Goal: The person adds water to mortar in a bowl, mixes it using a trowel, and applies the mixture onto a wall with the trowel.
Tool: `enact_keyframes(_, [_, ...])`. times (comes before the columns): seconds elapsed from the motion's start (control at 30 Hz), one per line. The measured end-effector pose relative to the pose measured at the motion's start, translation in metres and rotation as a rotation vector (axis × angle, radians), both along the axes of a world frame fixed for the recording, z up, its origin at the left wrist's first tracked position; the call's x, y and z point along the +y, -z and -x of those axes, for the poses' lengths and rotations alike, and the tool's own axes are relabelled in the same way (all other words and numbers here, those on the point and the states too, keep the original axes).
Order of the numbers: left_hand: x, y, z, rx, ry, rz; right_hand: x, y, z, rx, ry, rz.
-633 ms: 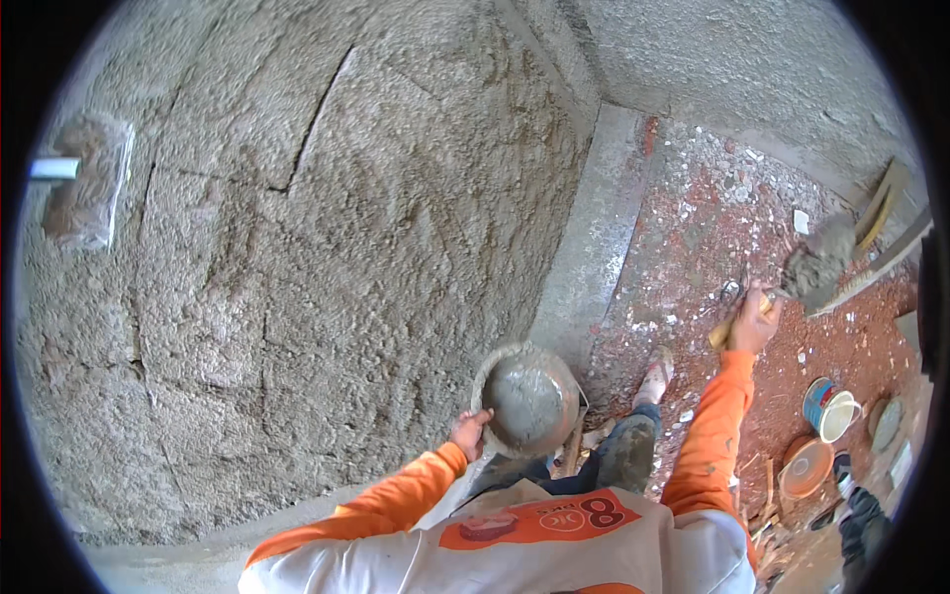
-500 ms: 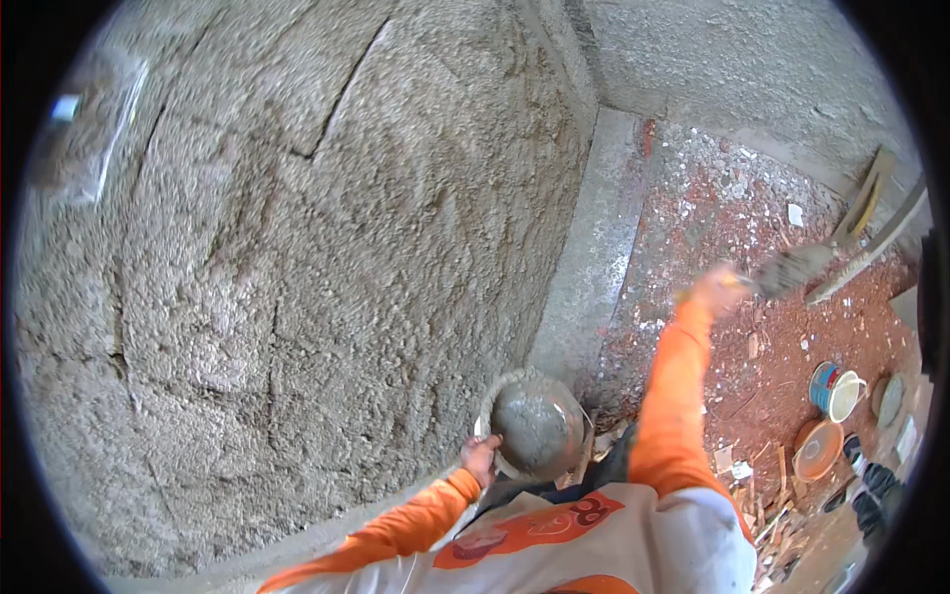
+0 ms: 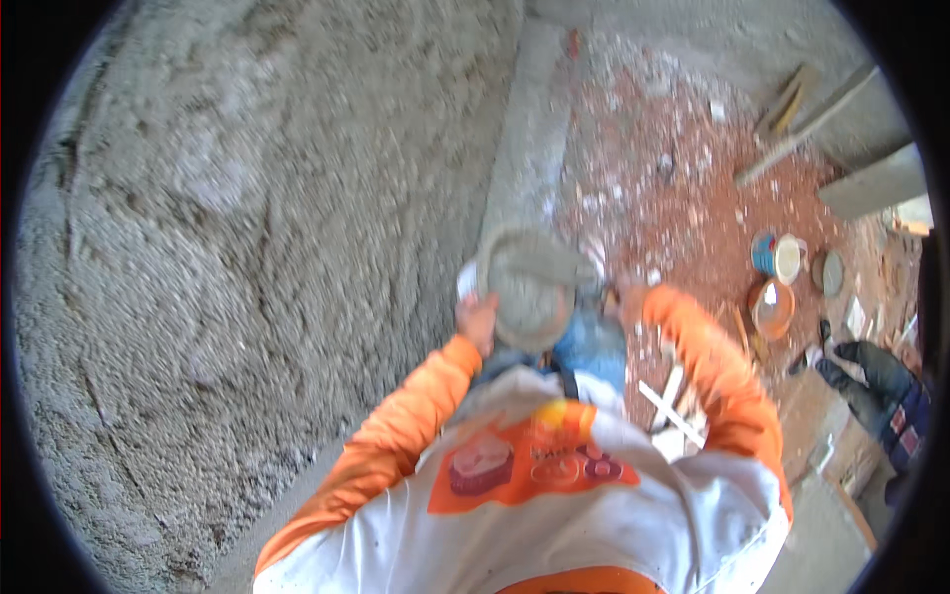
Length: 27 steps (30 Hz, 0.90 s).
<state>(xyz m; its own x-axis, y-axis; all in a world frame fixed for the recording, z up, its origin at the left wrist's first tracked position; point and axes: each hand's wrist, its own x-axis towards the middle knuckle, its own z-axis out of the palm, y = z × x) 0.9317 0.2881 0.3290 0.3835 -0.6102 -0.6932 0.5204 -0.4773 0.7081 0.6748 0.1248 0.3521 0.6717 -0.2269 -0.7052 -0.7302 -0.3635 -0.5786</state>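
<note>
My left hand [image 3: 477, 322] grips the left rim of a round, mortar-smeared basin [image 3: 539, 343] held in front of my waist. Wet grey mortar [image 3: 520, 302] fills its inside. On the other side, my right hand [image 3: 626, 300] is closed around the handle of a trowel [image 3: 546, 259], blurred by motion. The trowel's grey blade lies over the far part of the basin, and I cannot tell how deep it sits in the mortar.
A rough, grey plastered wall [image 3: 297, 247] rises on the left. Rubble dots the reddish floor [image 3: 673, 218]. To the right are an orange bucket [image 3: 771, 309], a white-and-blue pail [image 3: 787, 259], a grey-filled bowl [image 3: 828, 272], boards [image 3: 807, 129] and another person's legs [image 3: 866, 371].
My right hand has swung back from far right to beside the basin, bringing the trowel blade over the mortar. My left hand still holds the basin. The view has shifted.
</note>
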Motion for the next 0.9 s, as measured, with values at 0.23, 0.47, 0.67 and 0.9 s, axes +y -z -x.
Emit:
enact_keyframes(0.23, [-0.052, -0.059, 0.013, -0.012, 0.045, 0.09, -0.007, 0.113, -0.025, -0.301, -0.032, 0.248])
enact_keyframes(0.47, [-0.049, -0.034, 0.033, -0.006, 0.005, -0.063, 0.017, 0.005, -0.037, 0.03, 0.276, -0.887])
enact_keyframes(0.67, [-0.044, -0.082, 0.026, 0.186, -0.13, 0.022, -0.003, 0.011, 0.032, 0.019, 0.392, -1.288])
enact_keyframes(0.9, [-0.041, -0.013, 0.023, 0.148, -0.32, -0.191, -0.081, 0.0, 0.018, -0.537, 0.761, -1.008])
